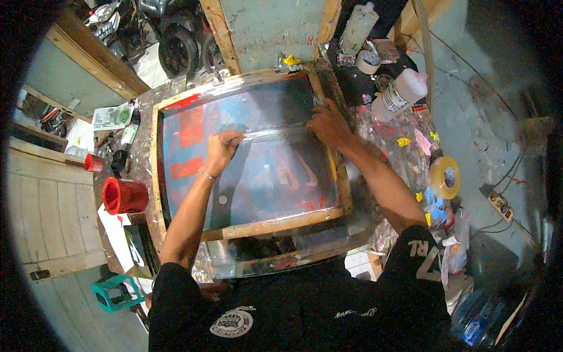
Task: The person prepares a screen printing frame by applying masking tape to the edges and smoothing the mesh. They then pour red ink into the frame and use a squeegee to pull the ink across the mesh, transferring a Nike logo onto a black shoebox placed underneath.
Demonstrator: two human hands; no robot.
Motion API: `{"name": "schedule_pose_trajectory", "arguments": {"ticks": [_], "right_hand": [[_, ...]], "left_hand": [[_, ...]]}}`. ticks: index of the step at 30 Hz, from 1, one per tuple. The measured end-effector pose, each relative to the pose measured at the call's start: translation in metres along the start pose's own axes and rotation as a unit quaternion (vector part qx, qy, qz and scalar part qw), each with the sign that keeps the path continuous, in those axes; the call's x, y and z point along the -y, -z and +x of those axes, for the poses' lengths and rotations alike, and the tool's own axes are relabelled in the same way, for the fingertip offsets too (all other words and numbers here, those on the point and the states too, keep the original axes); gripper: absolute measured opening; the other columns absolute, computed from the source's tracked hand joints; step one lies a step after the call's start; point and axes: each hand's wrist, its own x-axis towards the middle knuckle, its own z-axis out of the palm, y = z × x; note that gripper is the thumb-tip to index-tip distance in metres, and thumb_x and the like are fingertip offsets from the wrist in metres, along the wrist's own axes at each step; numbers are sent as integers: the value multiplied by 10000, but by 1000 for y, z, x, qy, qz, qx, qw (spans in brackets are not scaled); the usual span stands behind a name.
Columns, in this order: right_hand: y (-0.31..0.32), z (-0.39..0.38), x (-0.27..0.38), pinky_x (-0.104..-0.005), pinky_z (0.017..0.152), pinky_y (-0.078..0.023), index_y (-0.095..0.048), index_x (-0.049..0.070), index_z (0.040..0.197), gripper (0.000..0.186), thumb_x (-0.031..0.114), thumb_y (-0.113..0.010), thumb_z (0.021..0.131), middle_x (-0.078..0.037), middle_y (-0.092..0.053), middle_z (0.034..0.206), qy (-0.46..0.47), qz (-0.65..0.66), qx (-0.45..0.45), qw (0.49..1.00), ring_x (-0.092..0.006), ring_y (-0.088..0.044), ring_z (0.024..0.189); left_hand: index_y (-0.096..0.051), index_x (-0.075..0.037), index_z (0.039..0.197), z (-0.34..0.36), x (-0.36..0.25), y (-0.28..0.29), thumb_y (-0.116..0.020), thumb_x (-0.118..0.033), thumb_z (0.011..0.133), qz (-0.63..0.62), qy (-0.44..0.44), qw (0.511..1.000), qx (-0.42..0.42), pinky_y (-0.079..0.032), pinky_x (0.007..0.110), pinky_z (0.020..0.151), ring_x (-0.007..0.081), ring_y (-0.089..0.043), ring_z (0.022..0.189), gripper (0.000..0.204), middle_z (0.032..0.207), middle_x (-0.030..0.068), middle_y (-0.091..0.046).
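Observation:
A wood-framed printing screen [252,182] lies on the worktable, its mesh stained blue with red patches. Across the mesh runs a shiny clear strip that looks like tape [275,135], pulled nearly straight between my hands. My left hand [224,146] pinches the strip's left end, fingers closed, over the middle of the mesh. Close to the frame's right side, my right hand [329,124] is closed on the other end. Whether the strip touches the mesh between them I cannot tell.
On the right stand a large roll of clear tape [446,177], a pinkish bottle [400,95] and a clear bottle [359,28]. A red cup [124,195] is at the left edge. Beyond are a motorcycle wheel [176,51], a teal stool [117,293] and a power strip [501,206].

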Motion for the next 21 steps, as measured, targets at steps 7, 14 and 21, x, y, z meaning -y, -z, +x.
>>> {"name": "schedule_pose_trajectory", "arguments": {"ticks": [7, 14, 21], "right_hand": [[74, -118, 60, -437, 1037, -461, -699, 43, 1152, 286, 114, -707, 875, -175, -680, 1168, -175, 186, -180, 950, -362, -597, 1181], [102, -266, 144, -401, 901, -533, -721, -10, 1044, 192, 107, -697, 894, -189, -721, 1072, -354, 268, -213, 870, -347, -691, 1019], [96, -335, 189, -329, 726, -549, -736, -1, 1029, 161, 96, -698, 906, -166, -750, 923, -369, 326, -267, 828, -232, -733, 824]], "left_hand": [[-638, -28, 1243, -139, -68, 46, -786, -238, 836, 97, -62, 993, 9, -482, 432, 945, 383, -607, 1106, 481, 1200, 172, -656], [-674, -22, 1097, -218, -105, 30, -809, -309, 788, 141, -78, 984, 72, -447, 408, 800, 325, -554, 902, 443, 952, 121, -585], [-694, 9, 1075, -212, -126, 60, -816, -284, 784, 103, -86, 991, 27, -465, 445, 700, 357, -553, 725, 431, 785, 154, -552]]}}
